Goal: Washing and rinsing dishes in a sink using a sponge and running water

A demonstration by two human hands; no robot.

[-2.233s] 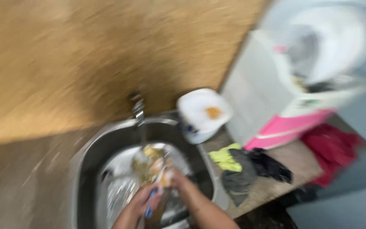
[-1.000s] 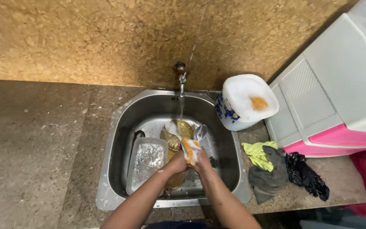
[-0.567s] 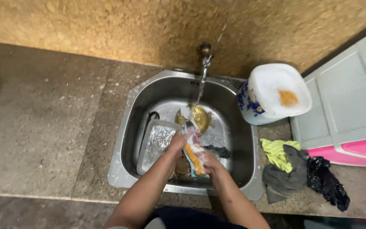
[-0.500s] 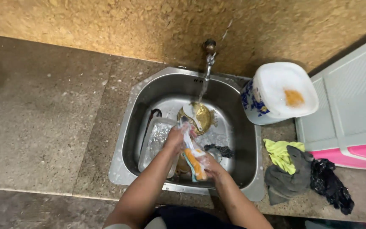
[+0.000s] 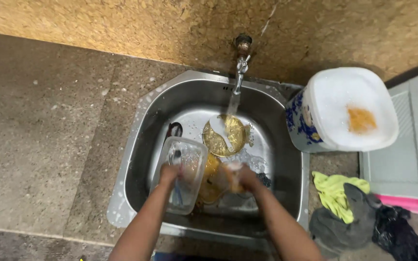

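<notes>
I look down into a steel sink (image 5: pixel 136 159) with the tap (image 5: pixel 241 58) running. Water falls onto a round brass-coloured bowl (image 5: pixel 226 137) at the back of the basin. My left hand (image 5: pixel 170 173) grips the edge of a clear plastic container (image 5: pixel 180 171) lying at the sink's left side. My right hand (image 5: pixel 243 176) is closed on a small pale object, blurred, probably a scrubbing sponge, held over another yellowish dish (image 5: pixel 211 181) at the bottom of the basin. A dark utensil (image 5: pixel 172 130) lies against the left wall of the sink.
A white tub (image 5: pixel 344 108) of soapy water with an orange sponge floating in it stands right of the sink. Yellow, grey and black cloths (image 5: pixel 344 208) lie on the counter at lower right. A white and pink appliance (image 5: pixel 412 154) fills the right edge. Stone counter (image 5: pixel 44 135) spreads left.
My hands have come apart: the left now grips the clear container, the right holds the small pale object lower in the basin. The camera has shifted closer over the sink.
</notes>
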